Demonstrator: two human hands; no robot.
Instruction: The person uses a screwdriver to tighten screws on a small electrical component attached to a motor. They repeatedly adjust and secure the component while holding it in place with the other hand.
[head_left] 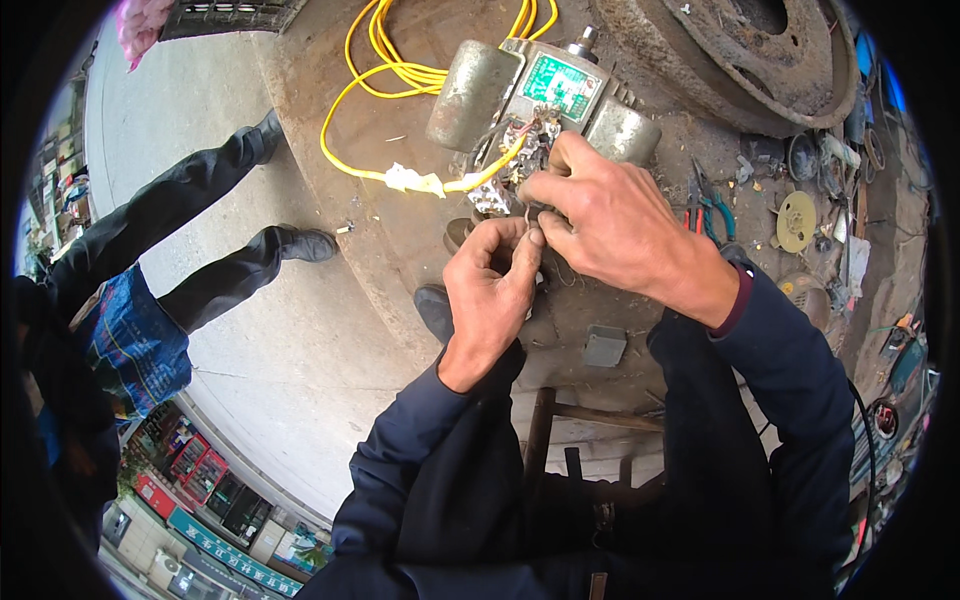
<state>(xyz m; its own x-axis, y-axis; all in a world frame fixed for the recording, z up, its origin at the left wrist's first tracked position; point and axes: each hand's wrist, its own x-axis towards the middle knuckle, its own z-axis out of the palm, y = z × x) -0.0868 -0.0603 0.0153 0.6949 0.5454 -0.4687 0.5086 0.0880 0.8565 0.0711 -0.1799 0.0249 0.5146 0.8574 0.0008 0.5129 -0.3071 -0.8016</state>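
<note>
An electric motor [545,95] with a green label plate and two grey metal capacitor housings lies on the ground before me. Its wiring compartment gapes on the near side, a tangle of wires and terminals [508,165] showing. Just below those wires, my left hand [490,285] pinches a thin wire end [529,215] between thumb and forefinger. My right hand [625,215] reaches over from the right, its fingers closed on the same thin wire, partly hiding it. A yellow cable [350,165], with white wrapping [413,181] around it, runs into the motor's wiring.
Pliers with red and teal handles [712,205] lie right of my right hand. A rusty wheel rim [745,60] stands at the far right, near a yellow spool [795,221]. A small grey box cover [604,346] rests between my feet. Another person's legs [225,265] are at left.
</note>
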